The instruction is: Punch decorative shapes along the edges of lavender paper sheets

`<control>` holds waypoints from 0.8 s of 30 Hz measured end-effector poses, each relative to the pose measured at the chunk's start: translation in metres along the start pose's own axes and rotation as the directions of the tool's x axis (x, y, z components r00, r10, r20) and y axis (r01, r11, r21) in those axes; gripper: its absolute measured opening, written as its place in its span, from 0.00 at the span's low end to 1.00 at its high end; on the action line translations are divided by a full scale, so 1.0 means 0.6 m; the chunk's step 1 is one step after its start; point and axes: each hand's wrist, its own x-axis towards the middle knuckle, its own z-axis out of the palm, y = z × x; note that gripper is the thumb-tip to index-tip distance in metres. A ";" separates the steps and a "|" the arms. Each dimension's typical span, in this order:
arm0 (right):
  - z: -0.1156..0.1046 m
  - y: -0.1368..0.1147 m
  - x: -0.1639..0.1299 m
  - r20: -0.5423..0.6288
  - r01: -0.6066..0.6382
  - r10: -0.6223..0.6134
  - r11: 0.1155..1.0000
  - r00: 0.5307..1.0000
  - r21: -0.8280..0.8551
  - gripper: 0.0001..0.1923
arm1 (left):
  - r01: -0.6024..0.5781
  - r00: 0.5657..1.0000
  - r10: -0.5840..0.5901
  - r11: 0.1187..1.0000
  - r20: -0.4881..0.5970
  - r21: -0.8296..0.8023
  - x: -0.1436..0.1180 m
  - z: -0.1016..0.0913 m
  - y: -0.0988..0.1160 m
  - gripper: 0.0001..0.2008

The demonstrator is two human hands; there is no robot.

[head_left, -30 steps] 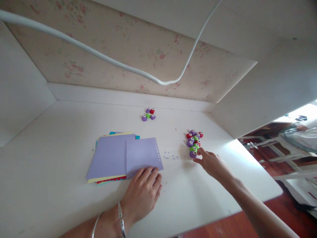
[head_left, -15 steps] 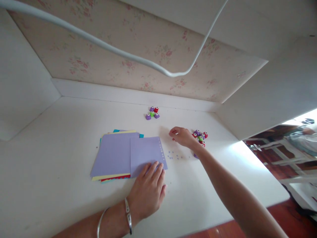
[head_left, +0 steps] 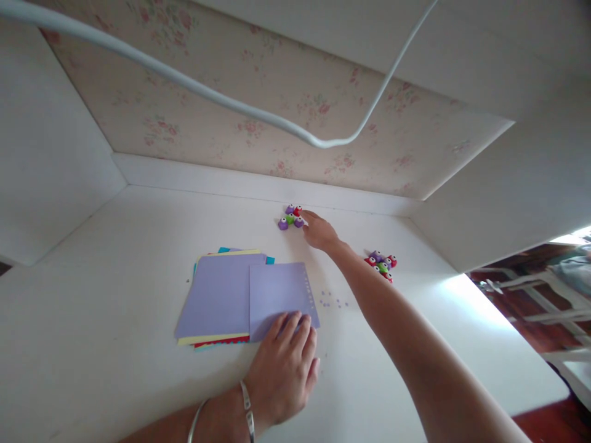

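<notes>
Our left hand (head_left: 286,363) lies flat, fingers extended, on the near edge of the punched sheet (head_left: 279,289), a purple page with a row of holes (head_left: 309,292) down its right side. Left of that sheet and partly under it, we have the paper stack (head_left: 221,295); just right lie lilac bits (head_left: 325,304). Beyond the sheet, our right hand (head_left: 319,232) is at the far cluster (head_left: 290,219) of eyed toys, thumb and fingers parted; we cannot tell whether they grip one. Well right of the sheet, our right forearm (head_left: 399,332) partly hides a second cluster (head_left: 383,267).
</notes>
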 end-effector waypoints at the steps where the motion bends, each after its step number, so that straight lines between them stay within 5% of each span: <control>1: 0.002 0.002 0.005 0.013 0.008 -0.008 1.000 1.000 -0.005 0.30 | 0.001 1.000 -0.001 1.000 0.000 -0.002 0.000 0.000 0.000 0.21; 10: 0.006 0.010 -0.008 -0.014 -0.017 0.017 1.000 1.000 0.021 0.12 | 0.001 1.000 -0.001 1.000 0.019 -0.022 0.000 -0.004 -0.001 0.21; 17: 0.010 0.018 -0.108 -0.148 -0.111 0.158 0.952 0.976 0.284 0.13 | 0.012 0.998 -0.010 1.000 0.060 -0.027 0.000 -0.009 -0.003 0.20; 18: 0.014 0.018 -0.132 -0.172 -0.119 0.228 0.866 0.958 0.486 0.13 | 0.015 0.998 -0.013 0.999 0.066 -0.032 0.001 -0.010 -0.003 0.20; 20: 0.023 0.016 -0.183 -0.136 -0.074 0.333 0.547 0.933 0.834 0.14 | 0.024 0.997 -0.020 0.999 0.081 -0.045 0.002 -0.012 -0.002 0.18; 22: 0.032 0.015 -0.231 -0.038 -0.054 0.360 0.243 0.932 0.969 0.16 | 0.023 0.996 -0.019 0.999 0.088 -0.048 0.004 -0.013 -0.002 0.17; 24: 0.038 0.016 -0.267 0.022 -0.053 0.361 0.076 0.932 0.996 0.16 | 0.015 0.997 -0.013 0.999 0.075 -0.034 0.004 -0.013 -0.001 0.18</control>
